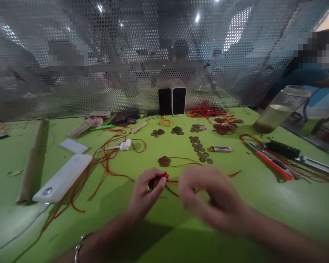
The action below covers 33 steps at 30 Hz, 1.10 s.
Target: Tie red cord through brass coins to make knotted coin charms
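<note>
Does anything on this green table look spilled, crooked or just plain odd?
Nothing looks spilled. Oddest is the jar, which appears tilted, perhaps through lens stretch at the picture's edge. The loose red cords also look untidy, straggling beside the white power bank.

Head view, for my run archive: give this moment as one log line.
left hand: pinches red knot | right hand: motion-blurred, grip unclear | green table: coins, utility knife, jar

Bare forearms, thin silvery open bangle (77,252) with rounded ends, left wrist, no sleeves showing
</note>
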### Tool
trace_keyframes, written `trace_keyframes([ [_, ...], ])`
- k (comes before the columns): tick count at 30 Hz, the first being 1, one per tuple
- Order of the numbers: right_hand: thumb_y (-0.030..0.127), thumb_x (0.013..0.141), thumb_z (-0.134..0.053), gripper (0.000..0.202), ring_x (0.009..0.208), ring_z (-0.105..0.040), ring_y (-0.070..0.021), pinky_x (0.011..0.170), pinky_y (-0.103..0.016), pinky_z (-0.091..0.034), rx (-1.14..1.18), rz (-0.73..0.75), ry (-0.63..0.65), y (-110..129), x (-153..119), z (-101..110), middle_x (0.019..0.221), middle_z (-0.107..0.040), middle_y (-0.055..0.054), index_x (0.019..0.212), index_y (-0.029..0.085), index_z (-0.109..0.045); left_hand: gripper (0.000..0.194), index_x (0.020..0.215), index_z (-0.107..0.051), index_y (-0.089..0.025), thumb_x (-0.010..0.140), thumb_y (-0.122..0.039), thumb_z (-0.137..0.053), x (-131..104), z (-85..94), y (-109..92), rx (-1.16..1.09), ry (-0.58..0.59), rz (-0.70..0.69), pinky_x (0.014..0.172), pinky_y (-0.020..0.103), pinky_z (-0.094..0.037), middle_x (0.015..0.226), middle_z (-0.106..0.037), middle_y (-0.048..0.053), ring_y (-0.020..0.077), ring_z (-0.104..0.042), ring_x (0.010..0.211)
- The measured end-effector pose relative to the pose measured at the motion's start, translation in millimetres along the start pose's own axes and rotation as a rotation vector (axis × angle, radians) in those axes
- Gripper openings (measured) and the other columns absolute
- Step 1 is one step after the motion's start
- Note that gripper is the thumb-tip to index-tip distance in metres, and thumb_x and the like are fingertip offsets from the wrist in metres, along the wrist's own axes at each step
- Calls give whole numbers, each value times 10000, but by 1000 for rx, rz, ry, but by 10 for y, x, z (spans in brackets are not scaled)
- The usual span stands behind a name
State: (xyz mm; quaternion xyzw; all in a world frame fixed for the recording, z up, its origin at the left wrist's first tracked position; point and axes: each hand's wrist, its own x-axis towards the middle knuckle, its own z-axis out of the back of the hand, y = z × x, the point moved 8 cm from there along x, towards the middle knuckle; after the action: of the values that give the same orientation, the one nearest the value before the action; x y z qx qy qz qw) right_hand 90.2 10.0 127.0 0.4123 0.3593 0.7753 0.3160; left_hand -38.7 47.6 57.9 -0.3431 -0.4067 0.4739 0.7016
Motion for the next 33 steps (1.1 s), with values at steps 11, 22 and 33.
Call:
trace_keyframes([
  [11,196,839,-576,127,704,-572,-121,631,-234,-475,-90,99,30,-591,89,-136,855,-639,-49,926,194,-668,106,688,-573,-168,751,-206,-496,31,-71,-96,182,68,-123,561,243,-382,609,-540,-6,133,-482,588],
  [22,295,881,-524,121,677,-501,-108,601,-221,-426,70,-166,168,-756,113,-184,790,-552,-10,852,178,-536,100,741,-594,-174,794,-201,-514,1,-103,-75,158,67,-119,588,248,-410,665,-586,7,132,-518,623],
  [33,257,877,-523,114,754,-548,-109,668,-237,-451,144,-194,9,-833,86,-160,908,-609,-24,952,194,-582,113,761,-609,-179,829,-222,-530,-18,-75,-125,209,28,-166,579,243,-403,636,-569,-7,119,-497,590],
])
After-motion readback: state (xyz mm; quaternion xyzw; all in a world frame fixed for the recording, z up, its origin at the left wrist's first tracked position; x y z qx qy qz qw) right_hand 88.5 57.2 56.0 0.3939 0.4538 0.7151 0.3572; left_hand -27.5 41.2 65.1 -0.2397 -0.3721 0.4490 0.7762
